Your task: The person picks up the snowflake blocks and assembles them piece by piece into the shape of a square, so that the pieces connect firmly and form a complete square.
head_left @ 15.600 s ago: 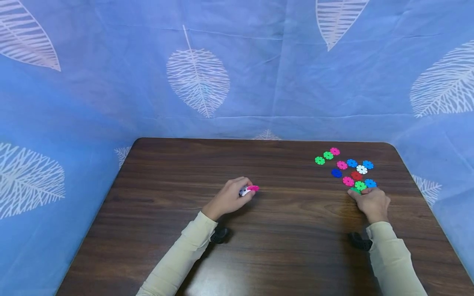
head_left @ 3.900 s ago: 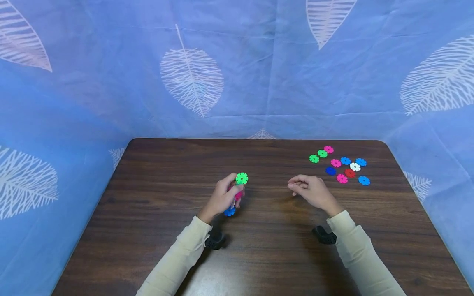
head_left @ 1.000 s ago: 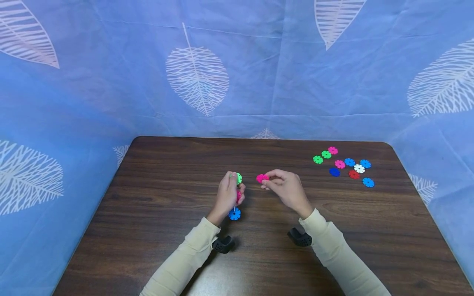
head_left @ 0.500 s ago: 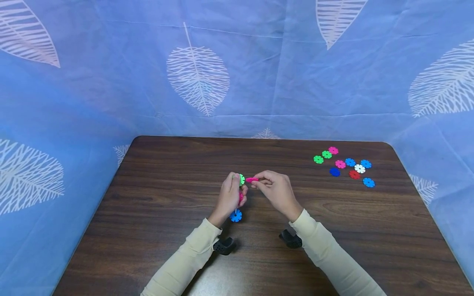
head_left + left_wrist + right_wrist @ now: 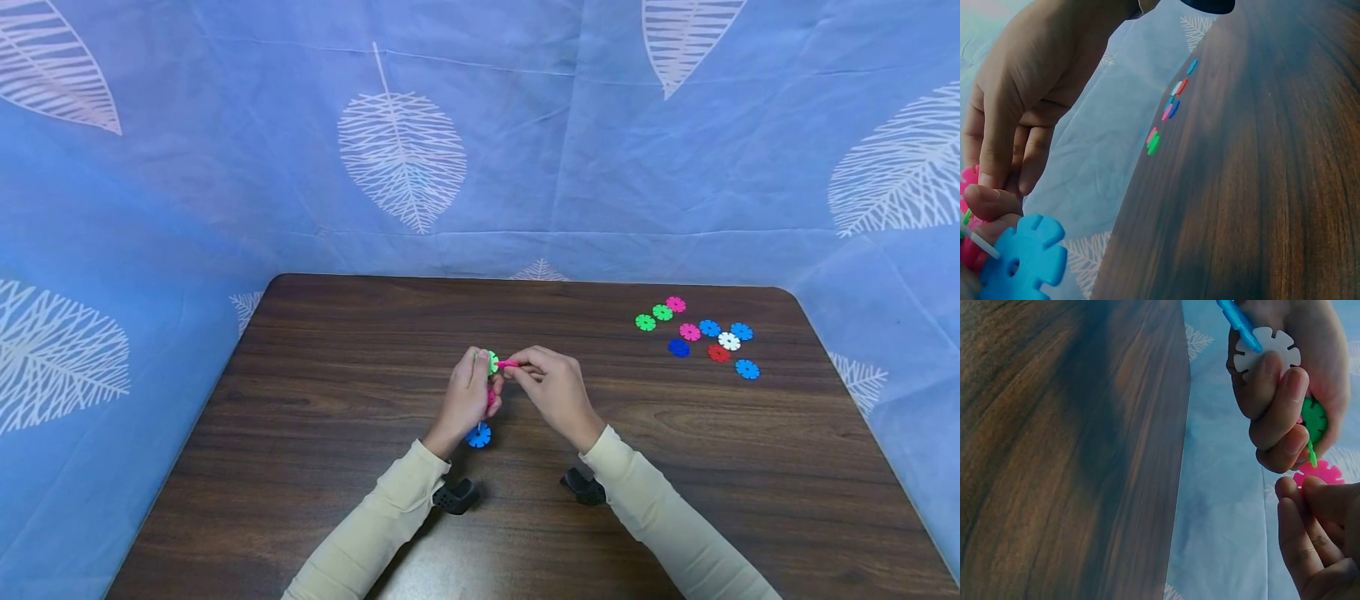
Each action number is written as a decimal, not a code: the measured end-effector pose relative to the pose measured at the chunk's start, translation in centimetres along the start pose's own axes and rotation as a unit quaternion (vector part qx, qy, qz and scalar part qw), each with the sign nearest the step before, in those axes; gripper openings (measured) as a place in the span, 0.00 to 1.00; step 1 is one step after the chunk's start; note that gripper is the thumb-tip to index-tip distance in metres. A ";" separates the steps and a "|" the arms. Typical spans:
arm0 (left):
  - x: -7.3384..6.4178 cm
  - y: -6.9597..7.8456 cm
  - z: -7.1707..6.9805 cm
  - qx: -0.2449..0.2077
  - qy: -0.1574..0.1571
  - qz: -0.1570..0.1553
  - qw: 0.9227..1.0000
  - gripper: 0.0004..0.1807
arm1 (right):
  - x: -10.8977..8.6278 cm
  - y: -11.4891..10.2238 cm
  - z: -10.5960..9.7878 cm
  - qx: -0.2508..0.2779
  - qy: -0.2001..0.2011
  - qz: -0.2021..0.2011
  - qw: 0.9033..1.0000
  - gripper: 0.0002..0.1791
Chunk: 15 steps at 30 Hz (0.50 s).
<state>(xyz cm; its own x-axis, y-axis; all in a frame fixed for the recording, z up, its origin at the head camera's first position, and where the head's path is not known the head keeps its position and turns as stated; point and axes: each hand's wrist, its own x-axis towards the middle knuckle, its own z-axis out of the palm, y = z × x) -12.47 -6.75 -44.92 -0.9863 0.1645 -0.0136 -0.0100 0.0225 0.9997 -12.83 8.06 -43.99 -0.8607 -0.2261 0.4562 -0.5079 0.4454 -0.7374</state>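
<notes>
My left hand (image 5: pixel 461 404) grips a chain of slotted plastic discs joined edge to edge. Below its fingers hangs a blue disc (image 5: pixel 478 435), slotted into a white disc (image 5: pixel 1272 347). Parts of a pink disc (image 5: pixel 491 398) show between the curled fingers. At the top of the chain a green disc (image 5: pixel 492 363) sticks out past the thumb. My right hand (image 5: pixel 557 392) pinches another pink disc (image 5: pixel 1321 472) between thumb and fingertips, edge-on to the green one. Their rims meet in the right wrist view; how deeply they interlock I cannot tell.
Several loose discs lie flat at the table's back right, among them a red disc (image 5: pixel 718 354), a white disc (image 5: pixel 729 341) and a dark blue disc (image 5: pixel 678 348). Behind the brown table (image 5: pixel 337 333) hangs a blue leaf-print cloth (image 5: pixel 510 167).
A pink disc and the nearest green discs have left the loose group. My right hand has carried the pink disc leftward and turned it edge-on against the green disc in my left hand.
</notes>
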 end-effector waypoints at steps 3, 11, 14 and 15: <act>0.0 0.0 0.0 0.008 -0.005 -0.009 1.000 0.18 | -0.1 -0.1 0.0 -0.001 0.005 -0.005 1.000 0.02; -1.0 2.1 0.1 0.045 -0.018 -0.020 0.999 0.19 | -0.2 -0.2 0.1 -0.012 -0.004 -0.016 1.000 0.02; -1.4 3.1 0.3 0.052 -0.021 -0.007 0.998 0.18 | -0.3 0.0 0.0 -0.035 0.008 -0.034 0.999 0.03; -1.5 3.2 0.4 0.051 -0.022 -0.004 0.998 0.18 | -0.3 0.0 0.0 -0.042 0.011 -0.039 0.998 0.03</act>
<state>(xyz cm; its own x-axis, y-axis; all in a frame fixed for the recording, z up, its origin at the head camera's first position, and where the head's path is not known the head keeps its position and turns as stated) -10.99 -6.55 -41.72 -0.9781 0.2066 -0.0248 0.0009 0.1235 0.9923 -12.57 8.09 -44.16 -0.8171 -0.2450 0.5218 -0.5679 0.4976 -0.6556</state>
